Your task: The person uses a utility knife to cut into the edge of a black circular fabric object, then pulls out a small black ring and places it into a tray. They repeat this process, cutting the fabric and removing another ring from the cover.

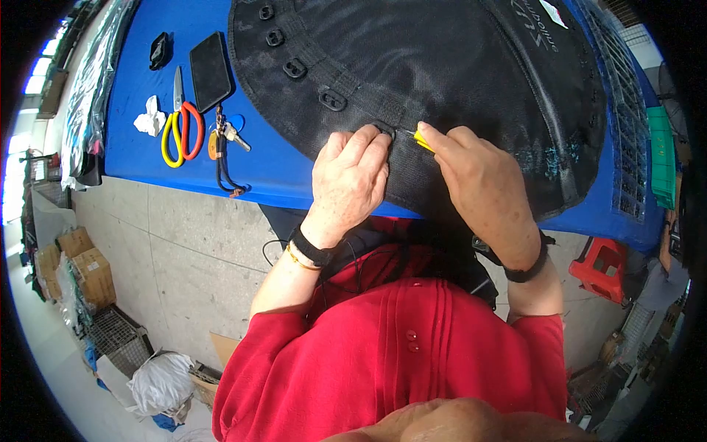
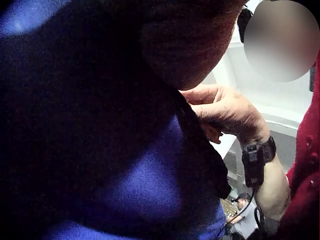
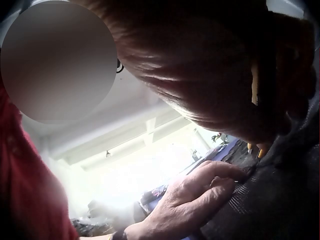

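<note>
A large black mesh piece (image 1: 456, 74) with a row of black plastic buckles (image 1: 333, 99) along a webbing strip lies over the blue table. The left hand (image 1: 347, 180) pinches a buckle at the strip, its fingers curled on the mesh. Close on its right, the right hand (image 1: 486, 188) grips a yellow-handled tool (image 1: 423, 141), its thin tip at the webbing beside the left fingertips. In the right wrist view the left hand (image 3: 192, 200) lies on the mesh, below the darkly shaded right hand (image 3: 215, 75). The left wrist view shows the right hand (image 2: 227, 112) beyond dark cloth.
Left on the blue table (image 1: 132, 158) are scissors (image 1: 177, 129) with yellow and red handles, a phone (image 1: 210, 72), keys (image 1: 234, 136), crumpled white paper (image 1: 150, 118) and a small black item (image 1: 159, 51). A red stool (image 1: 600, 269) stands at right, cardboard boxes (image 1: 92, 276) at left.
</note>
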{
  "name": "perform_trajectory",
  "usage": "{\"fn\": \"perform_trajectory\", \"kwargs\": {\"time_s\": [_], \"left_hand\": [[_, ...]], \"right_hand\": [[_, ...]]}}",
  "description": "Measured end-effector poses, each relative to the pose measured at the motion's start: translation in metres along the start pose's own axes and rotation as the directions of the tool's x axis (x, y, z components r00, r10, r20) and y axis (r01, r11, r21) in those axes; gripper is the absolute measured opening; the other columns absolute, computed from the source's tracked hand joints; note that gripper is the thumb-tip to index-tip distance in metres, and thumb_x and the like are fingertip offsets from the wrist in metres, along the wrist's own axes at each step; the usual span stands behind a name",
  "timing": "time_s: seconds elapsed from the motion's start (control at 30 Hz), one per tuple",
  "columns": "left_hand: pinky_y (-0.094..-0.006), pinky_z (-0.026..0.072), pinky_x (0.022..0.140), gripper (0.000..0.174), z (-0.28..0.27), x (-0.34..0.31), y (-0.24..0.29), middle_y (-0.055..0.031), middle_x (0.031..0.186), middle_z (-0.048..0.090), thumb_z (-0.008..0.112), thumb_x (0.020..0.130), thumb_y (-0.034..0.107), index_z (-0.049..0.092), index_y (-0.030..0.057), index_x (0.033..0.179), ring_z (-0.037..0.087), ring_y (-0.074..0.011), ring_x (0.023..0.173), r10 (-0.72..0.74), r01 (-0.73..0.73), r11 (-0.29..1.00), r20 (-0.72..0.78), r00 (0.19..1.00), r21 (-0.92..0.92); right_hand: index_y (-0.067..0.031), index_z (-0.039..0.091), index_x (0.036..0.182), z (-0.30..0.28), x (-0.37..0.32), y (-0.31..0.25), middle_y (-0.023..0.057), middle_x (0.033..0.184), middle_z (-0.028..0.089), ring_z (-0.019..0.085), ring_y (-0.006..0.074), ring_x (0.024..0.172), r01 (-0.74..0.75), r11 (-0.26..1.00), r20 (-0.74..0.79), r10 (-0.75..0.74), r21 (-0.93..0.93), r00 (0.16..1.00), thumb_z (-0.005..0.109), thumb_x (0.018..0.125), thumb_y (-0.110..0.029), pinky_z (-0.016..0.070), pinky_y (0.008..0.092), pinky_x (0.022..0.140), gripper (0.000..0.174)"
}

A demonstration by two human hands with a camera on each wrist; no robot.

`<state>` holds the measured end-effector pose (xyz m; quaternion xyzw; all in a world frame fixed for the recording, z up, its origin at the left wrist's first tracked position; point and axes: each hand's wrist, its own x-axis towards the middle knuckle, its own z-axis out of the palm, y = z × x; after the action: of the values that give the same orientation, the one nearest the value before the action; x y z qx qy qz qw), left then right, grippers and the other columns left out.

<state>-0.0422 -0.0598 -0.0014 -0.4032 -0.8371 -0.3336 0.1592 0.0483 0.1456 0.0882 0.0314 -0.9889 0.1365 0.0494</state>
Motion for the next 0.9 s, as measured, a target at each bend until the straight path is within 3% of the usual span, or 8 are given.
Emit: {"fn": "perform_trajectory", "kwargs": {"time_s": [0.37,0.9], "left_hand": [[-0.0406,0.0586,0.09,0.035,0.002,-0.001,-0.001,-0.0079,0.124,0.077,0.082,0.087,0.004,0.079,0.0079,0.121,0.069,-0.0308,0.1,0.001,-0.001,1.0,-0.008,1.0,0.002],[-0.0404,0.0592,0.09,0.037,0.002,-0.001,-0.001,-0.0081,0.125,0.077,0.083,0.085,0.003,0.08,0.0082,0.122,0.07,-0.0303,0.099,-0.004,0.004,1.0,-0.018,1.0,-0.003]], "right_hand": [[-0.0088,0.075,0.141,0.004,-0.004,0.003,0.012,0.103,0.071,0.077,0.0327,0.089,-0.018,0.999,-0.035,0.019,0.033,0.999,0.07,0.106,-0.011,0.0624,0.045,0.076,0.035],[-0.0106,0.076,0.14,0.007,0.016,0.004,0.0073,0.098,0.068,0.074,0.0279,0.084,0.106,0.993,-0.143,-0.099,0.046,0.985,0.074,0.102,-0.01,0.061,0.0408,0.073,0.038]]}}
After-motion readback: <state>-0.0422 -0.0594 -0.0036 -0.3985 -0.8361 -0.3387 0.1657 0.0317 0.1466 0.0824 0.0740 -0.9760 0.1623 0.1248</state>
